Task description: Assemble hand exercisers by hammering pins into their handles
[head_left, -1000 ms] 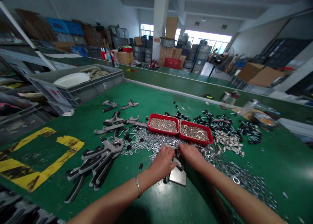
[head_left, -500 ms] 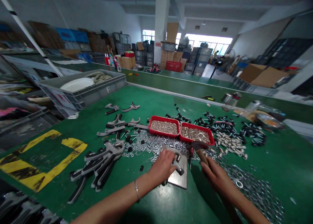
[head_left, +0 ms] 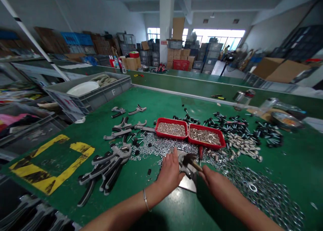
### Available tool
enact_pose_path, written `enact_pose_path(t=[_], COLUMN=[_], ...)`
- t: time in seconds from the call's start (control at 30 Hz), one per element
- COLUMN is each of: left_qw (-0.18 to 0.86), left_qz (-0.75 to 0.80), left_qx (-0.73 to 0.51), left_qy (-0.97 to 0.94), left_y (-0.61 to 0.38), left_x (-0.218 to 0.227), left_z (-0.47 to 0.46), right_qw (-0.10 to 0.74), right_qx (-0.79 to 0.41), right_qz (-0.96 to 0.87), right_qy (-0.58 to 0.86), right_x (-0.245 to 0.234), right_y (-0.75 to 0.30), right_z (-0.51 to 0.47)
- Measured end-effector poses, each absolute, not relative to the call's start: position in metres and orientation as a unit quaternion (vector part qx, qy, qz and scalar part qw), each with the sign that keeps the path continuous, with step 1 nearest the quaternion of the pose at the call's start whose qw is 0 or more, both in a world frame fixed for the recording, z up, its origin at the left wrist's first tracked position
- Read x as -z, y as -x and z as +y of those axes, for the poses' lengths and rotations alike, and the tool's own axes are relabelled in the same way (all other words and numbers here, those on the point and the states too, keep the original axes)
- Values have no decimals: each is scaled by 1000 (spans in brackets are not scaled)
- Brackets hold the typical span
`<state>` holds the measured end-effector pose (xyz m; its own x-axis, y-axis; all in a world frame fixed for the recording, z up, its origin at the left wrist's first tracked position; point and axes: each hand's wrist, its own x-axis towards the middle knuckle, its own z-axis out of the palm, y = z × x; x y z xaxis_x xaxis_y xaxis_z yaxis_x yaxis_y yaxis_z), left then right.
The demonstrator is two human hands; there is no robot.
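Observation:
My left hand grips a dark metal wrench part that rests on a steel plate. My right hand holds a small wooden-handled hammer, its dark head just above the wrench part. The plate lies on the green workbench at the front edge of a spread of steel nuts. Two red trays of small silver parts sit just beyond my hands. Steel washers spread to the right of my right hand, and a heap of black-handled wrench bodies lies to the left.
Black bolts cover the bench beyond the trays. Yellow-and-black floor-style tape marks the bench at left. A grey crate stands at the far left edge. A second green bench runs behind, with stacked boxes and crates beyond.
My right hand has brought the hammer from the right of the plate in over the wrench part. One second ago, no hammer showed between my hands. The view has tilted slightly.

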<state>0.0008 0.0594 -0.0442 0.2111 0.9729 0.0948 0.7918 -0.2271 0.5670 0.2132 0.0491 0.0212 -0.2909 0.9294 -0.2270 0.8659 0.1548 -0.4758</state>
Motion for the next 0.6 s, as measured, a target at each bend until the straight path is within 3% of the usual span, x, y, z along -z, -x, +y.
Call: enact_pose_path(t=[0.13, 0.23, 0.33, 0.4, 0.5, 0.6], left_qw=[220, 320, 446, 405, 276, 243], left_qz=[580, 554, 526, 537, 560, 547], left_qx=[-236, -269, -281, -292, -281, -267], left_qy=[-748, -720, -667, -680, -729, -755], left_y=[2, 9, 19, 25, 33, 37], left_x=[37, 27, 19, 21, 30, 38], left_z=[61, 66, 73, 79, 83, 74], right_qw=[144, 203, 153, 111, 114, 96], right_qx=[-448, -508, -428, -274, -84, -154], right_qz=[-635, -493, -502, -601, -719, -711], right_qy=[612, 677, 736, 742, 680, 679], right_x=[-13, -2, 8, 10, 11, 18], right_y=[-230, -265, -309, -326, -310, -257], right_z=[45, 37, 41, 52, 76, 102])
